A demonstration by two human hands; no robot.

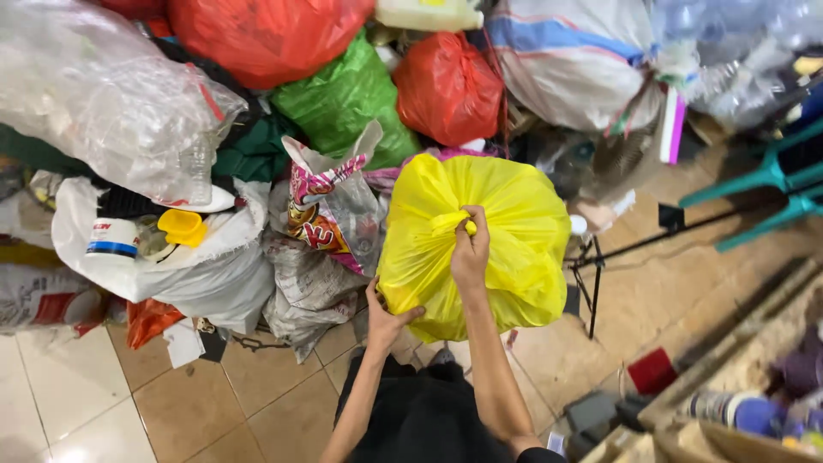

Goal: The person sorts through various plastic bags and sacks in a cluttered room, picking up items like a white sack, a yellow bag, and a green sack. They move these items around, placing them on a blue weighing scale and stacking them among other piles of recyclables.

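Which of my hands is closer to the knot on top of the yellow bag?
Right. Your right hand pinches the knot of the yellow bag; your left hand grips the bag's lower left edge, well below the knot.

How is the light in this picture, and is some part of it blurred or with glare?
Head view: the light is soft and even, with only faint shadows on the tiled floor. The yellow bag and both hands, left hand and right hand, look sharp. The clear plastic sack shows white glare. The lower right corner is blurred, and edges bend slightly.
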